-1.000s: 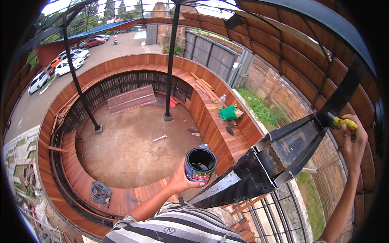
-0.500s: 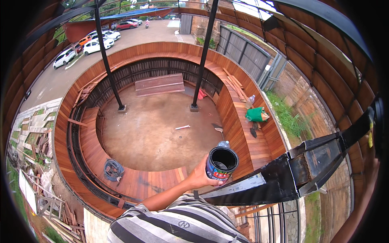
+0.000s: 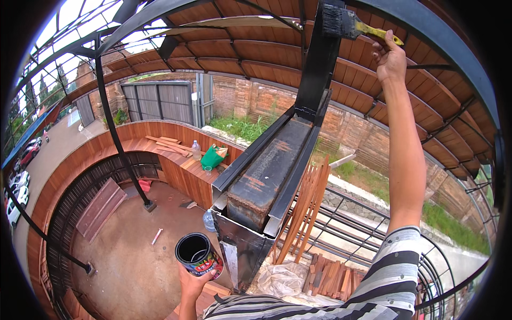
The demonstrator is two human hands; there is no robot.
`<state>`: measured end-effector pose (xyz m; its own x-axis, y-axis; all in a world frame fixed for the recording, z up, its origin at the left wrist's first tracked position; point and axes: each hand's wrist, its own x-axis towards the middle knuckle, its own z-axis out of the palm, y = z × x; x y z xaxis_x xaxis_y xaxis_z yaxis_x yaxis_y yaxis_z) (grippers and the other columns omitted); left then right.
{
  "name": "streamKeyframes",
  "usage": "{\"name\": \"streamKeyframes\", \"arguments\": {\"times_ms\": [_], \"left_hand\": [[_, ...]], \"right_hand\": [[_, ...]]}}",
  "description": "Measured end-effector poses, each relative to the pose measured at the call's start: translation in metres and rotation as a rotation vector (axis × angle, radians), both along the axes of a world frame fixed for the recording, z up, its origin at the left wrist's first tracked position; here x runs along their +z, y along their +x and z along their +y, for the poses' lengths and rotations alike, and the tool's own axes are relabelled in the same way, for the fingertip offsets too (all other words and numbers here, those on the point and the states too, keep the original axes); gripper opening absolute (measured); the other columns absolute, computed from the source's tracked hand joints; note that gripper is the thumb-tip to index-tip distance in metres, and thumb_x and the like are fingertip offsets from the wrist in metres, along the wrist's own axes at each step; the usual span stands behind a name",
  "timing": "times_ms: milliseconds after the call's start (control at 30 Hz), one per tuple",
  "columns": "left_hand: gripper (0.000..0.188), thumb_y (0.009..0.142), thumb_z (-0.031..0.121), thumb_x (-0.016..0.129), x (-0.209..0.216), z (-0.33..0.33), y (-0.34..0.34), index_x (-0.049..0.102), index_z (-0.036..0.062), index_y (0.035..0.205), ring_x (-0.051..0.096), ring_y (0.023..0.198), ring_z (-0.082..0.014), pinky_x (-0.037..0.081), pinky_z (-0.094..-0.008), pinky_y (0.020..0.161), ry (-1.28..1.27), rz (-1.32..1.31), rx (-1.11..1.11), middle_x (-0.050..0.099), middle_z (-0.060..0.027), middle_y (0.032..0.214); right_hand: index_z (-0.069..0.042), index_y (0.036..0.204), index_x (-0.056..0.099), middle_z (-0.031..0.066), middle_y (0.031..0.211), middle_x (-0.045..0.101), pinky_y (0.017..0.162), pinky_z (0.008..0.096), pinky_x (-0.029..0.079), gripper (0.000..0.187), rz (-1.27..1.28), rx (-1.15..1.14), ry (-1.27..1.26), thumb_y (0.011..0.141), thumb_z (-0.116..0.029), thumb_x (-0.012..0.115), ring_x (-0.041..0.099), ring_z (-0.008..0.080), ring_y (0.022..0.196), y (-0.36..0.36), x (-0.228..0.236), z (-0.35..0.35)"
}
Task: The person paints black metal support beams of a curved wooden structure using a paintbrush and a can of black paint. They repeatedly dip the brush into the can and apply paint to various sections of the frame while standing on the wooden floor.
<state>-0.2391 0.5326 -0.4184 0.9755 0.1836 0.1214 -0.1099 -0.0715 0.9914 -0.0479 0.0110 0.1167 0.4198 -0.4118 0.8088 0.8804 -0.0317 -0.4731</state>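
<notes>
My left hand (image 3: 193, 282) is wrapped round an open paint can (image 3: 212, 263) at the lower middle. Dark paint coats the can's inside, and its label is colourful. High on the right, my raised right hand (image 3: 392, 60) grips the yellow handle of a paintbrush (image 3: 346, 24). The brush's black bristles lie against the upper part of a black metal beam (image 3: 319, 74). Lower down, the beam is open between two side flanges, baring a worn, rust-marked steel section (image 3: 271, 165).
A curved wooden bench (image 3: 184, 165) runs round a sunken floor, with a green bag (image 3: 214, 158) and a clear bottle (image 3: 196, 150) on it. Black posts (image 3: 124, 154) rise from the floor. Wood strips (image 3: 304, 213) lean beside the beam, near metal bars (image 3: 346, 226) and stacked offcuts (image 3: 333, 277).
My view has swung right and up toward the beam. The right arm, mostly out of view before, now shows raised with the brush at the beam. The can stays in my left hand.
</notes>
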Motion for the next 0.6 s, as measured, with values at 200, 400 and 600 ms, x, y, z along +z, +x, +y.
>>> {"name": "streamKeyframes", "arguments": {"times_ms": [200, 400, 600], "left_hand": [[0.109, 0.06, 0.018, 0.101, -0.005, 0.003, -0.007, 0.04, 0.0018, 0.149, 0.065, 0.119, -0.0266, 0.053, -0.0397, 0.105, -0.015, 0.051, 0.027, 0.065, -0.0164, 0.134], [0.104, 0.062, 0.009, 0.098, -0.009, 0.018, -0.007, 0.041, 0.002, 0.149, 0.065, 0.118, -0.0249, 0.054, -0.0379, 0.103, -0.031, 0.021, 0.043, 0.063, -0.0154, 0.133], [0.105, 0.062, 0.009, 0.098, -0.013, 0.022, 0.001, 0.041, 0.0017, 0.149, 0.064, 0.12, -0.0254, 0.054, -0.0383, 0.104, -0.137, -0.022, 0.059, 0.06, -0.0157, 0.136]], "right_hand": [[-0.006, 0.109, 0.074, 0.0058, 0.092, 0.078, 0.057, 0.0233, 0.048, 0.03, -0.053, -0.118, 0.035, 0.102, -0.035, 0.074, 0.07, 0.0115, 0.073, -0.014, -0.019, -0.001], [-0.005, 0.109, 0.075, 0.0048, 0.085, 0.075, 0.056, 0.0222, 0.046, 0.028, -0.216, -0.636, -0.254, 0.104, -0.033, 0.073, 0.067, 0.0085, 0.069, -0.044, -0.012, -0.004], [-0.008, 0.116, 0.076, 0.0012, 0.097, 0.075, 0.063, 0.0195, 0.048, 0.022, -0.523, -0.83, -0.605, 0.105, -0.025, 0.072, 0.065, 0.0053, 0.077, -0.085, -0.032, 0.04]]}}
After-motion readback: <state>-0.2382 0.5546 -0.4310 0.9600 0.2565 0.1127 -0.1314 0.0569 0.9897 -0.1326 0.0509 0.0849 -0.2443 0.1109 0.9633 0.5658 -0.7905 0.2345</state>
